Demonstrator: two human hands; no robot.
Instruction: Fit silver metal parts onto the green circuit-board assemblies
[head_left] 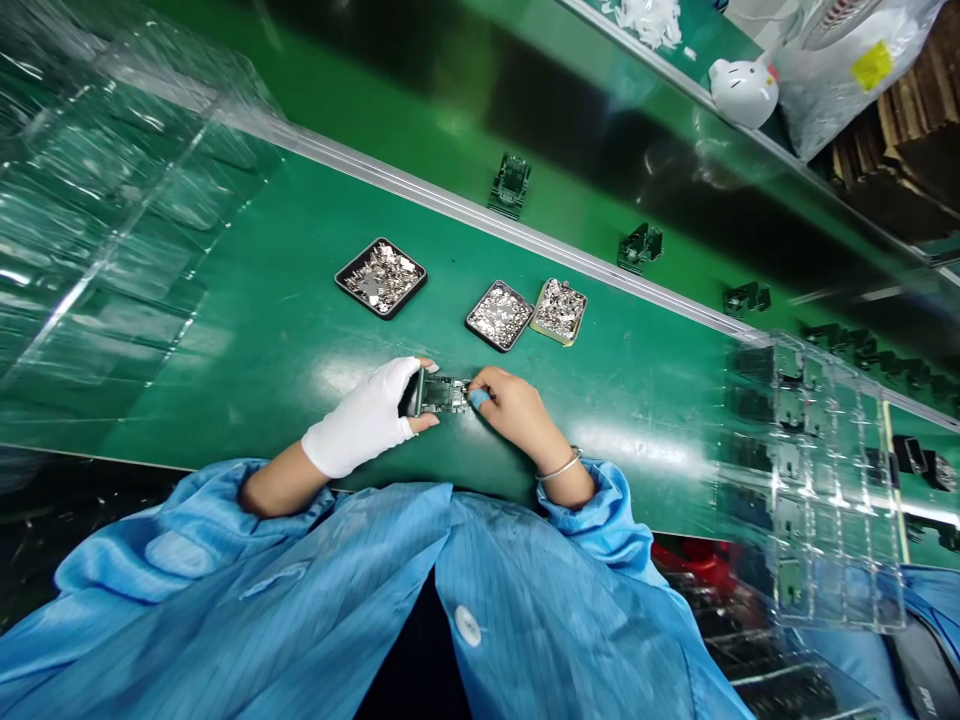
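Observation:
My left hand, in a white glove that leaves the fingertips bare, grips a green circuit board assembly low over the bench. The assembly has an upright board at its left end, between my thumb and fingers. At its right end my right hand is closed in a pinch, with a blue cover on one finger. Whatever is between those fingertips is too small to make out. Beyond my hands lie three shallow trays of small shiny metal parts: a left tray, a middle tray and a right tray.
Stacked clear plastic trays cover the bench's left side. On the right, a clear compartment tray holds several boards. Behind a metal rail, more board assemblies stand in a row. A white pig-shaped object sits on the upper shelf.

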